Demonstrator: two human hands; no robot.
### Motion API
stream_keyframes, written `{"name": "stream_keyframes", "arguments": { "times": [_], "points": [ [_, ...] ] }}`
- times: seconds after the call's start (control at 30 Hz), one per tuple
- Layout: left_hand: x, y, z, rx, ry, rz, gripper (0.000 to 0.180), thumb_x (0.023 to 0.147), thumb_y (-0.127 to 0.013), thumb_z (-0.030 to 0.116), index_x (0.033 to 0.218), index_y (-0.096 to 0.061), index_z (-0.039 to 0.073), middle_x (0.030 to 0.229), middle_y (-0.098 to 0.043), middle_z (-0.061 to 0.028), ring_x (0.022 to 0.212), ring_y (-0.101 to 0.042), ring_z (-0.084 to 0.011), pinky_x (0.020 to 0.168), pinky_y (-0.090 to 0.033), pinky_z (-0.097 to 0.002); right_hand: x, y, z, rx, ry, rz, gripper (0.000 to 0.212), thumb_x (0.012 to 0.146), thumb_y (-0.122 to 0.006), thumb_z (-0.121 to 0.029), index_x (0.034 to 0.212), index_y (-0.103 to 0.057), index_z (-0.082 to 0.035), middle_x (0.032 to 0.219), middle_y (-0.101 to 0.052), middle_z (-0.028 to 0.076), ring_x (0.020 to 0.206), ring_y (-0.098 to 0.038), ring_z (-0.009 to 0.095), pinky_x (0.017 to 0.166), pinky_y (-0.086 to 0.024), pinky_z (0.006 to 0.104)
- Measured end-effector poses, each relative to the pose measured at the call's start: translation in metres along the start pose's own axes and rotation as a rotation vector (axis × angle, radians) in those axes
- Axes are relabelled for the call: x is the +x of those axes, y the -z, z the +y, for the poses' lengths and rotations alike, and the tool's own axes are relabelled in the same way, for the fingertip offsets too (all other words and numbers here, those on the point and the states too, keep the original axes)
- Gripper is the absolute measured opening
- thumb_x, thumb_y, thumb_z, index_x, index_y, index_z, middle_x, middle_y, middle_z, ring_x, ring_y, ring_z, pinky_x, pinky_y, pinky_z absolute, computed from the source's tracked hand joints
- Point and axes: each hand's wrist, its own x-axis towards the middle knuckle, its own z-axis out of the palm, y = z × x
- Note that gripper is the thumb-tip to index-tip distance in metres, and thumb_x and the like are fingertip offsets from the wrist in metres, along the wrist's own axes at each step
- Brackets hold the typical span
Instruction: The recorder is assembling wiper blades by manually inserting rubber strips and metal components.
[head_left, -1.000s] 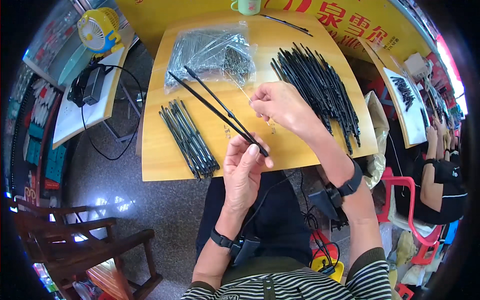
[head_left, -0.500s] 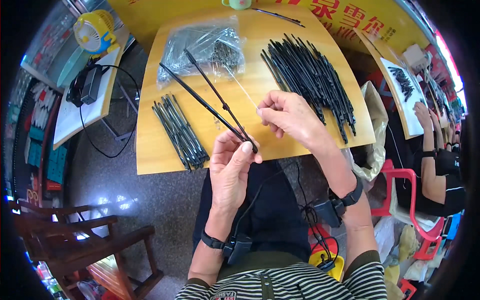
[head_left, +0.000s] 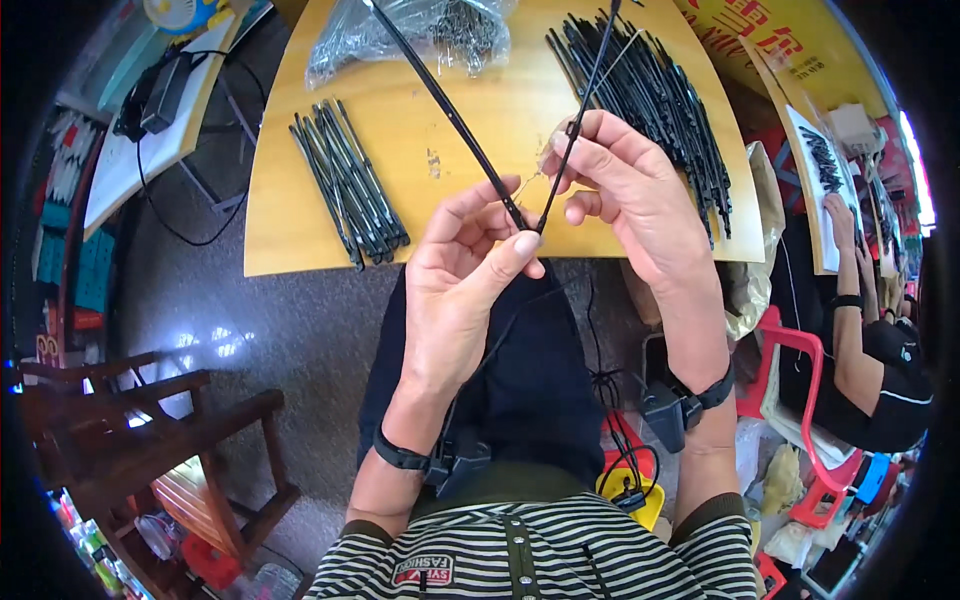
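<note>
My left hand point(head_left: 455, 270) pinches the joined lower end of a V-shaped pair of black rods point(head_left: 440, 95) between thumb and fingers. The pair's thicker arm leans up to the left; its thinner arm rises to the right. My right hand point(head_left: 640, 190) is closed at the thinner arm, thumb and forefinger together near a small joint on it. From these fingers a thin metal wire point(head_left: 617, 62) seems to stick up to the right. Just what lies between the fingertips is partly hidden.
On the yellow wooden table point(head_left: 280, 235) lie a small bundle of black rods point(head_left: 350, 185) at left and a large pile of black rods point(head_left: 670, 130) at right. A clear plastic bag point(head_left: 385, 40) of wire pieces lies at the back. A red chair point(head_left: 800, 400) stands at right.
My right hand has come up against the thinner arm of the rods, and the wire now points up to the right. The arms spread wider. The view has tilted down.
</note>
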Motion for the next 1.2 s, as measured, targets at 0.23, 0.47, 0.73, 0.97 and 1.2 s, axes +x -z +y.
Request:
{"name": "stream_keyframes", "arguments": {
  "times": [0.23, 0.47, 0.73, 0.97, 1.2],
  "points": [
    [-0.002, -0.001, 0.005, -0.021, 0.025, 0.012, 0.041, 0.081, -0.061, -0.001, 0.12, -0.05, -0.001, 0.092, -0.053, -0.004, 0.086, -0.053, -0.01, 0.069, -0.05, -0.0243, -0.006, 0.006, -0.002, 0.025, 0.002, 0.019, 0.013, 0.088, -0.056, -0.016, 0.094, -0.056, -0.005, 0.085, -0.061, 0.004, 0.076, -0.059, 0.008, 0.06, -0.049, 0.0198],
    [-0.003, 0.0, 0.005, -0.082, 0.043, -0.018, 0.042, 0.082, -0.061, -0.001, 0.121, -0.049, -0.002, 0.091, -0.053, -0.0035, 0.082, -0.053, -0.0097, 0.068, -0.05, -0.0241, -0.009, -0.001, -0.002, 0.074, -0.036, -0.048, 0.014, 0.088, -0.056, -0.016, 0.095, -0.056, -0.003, 0.084, -0.06, 0.004, 0.076, -0.059, 0.008, 0.06, -0.049, 0.0192],
    [-0.004, -0.003, 0.008, -0.087, 0.017, -0.018, 0.042, 0.082, -0.06, -0.001, 0.122, -0.048, -0.002, 0.09, -0.051, -0.0028, 0.081, -0.053, -0.0094, 0.068, -0.05, -0.0234, -0.007, 0.0, -0.004, 0.151, -0.081, -0.077, 0.013, 0.088, -0.056, -0.015, 0.092, -0.056, -0.003, 0.082, -0.06, 0.005, 0.071, -0.058, 0.007, 0.057, -0.049, 0.0182],
    [-0.005, -0.001, 0.007, -0.105, 0.011, -0.056, 0.037, 0.082, -0.059, -0.001, 0.118, -0.05, -0.002, 0.089, -0.052, -0.0034, 0.079, -0.054, -0.0101, 0.068, -0.05, -0.0243, -0.001, 0.001, -0.005, 0.173, -0.189, -0.106, 0.011, 0.087, -0.056, -0.013, 0.085, -0.056, -0.003, 0.076, -0.058, 0.003, 0.067, -0.057, 0.006, 0.056, -0.05, 0.0179],
    [-0.006, 0.0, 0.005, -0.107, 0.013, -0.078, 0.034, 0.083, -0.059, 0.0, 0.116, -0.051, -0.002, 0.094, -0.055, -0.006, 0.078, -0.056, -0.0111, 0.066, -0.049, -0.0239, 0.002, 0.0, -0.01, 0.081, -0.13, -0.114, 0.011, 0.087, -0.055, -0.013, 0.084, -0.054, -0.003, 0.075, -0.056, 0.002, 0.064, -0.055, 0.006, 0.056, -0.049, 0.0186]
  ]
}}
